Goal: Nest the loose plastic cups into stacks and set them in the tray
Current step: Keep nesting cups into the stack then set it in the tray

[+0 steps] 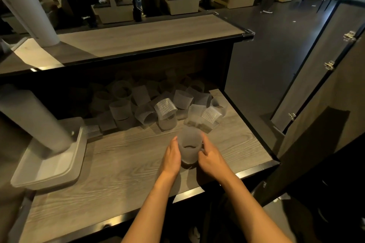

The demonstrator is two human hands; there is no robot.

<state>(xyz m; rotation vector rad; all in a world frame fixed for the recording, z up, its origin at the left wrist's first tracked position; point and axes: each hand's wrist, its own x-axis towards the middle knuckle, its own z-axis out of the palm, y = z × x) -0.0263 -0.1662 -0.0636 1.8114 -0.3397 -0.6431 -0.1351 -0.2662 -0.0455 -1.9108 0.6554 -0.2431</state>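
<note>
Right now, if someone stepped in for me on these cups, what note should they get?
Left hand and right hand both grip one frosted cup, upright on the wooden counter.
Done: one tall stack already leans in the tray, at the left.
Left: the pile of loose cups lies tumbled at the back under the shelf. Keep nesting them onto the held cup, then set that stack in the tray.

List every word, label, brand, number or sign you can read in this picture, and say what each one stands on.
None can be read.
The frosted cup between the left hand and right hand: no print shows.
The loose cups on the wooden shelf: only ribbing, no lettering.
The tray and the tall cup stack in it: plain, blurred.
The background furniture: no legible sign.
</note>
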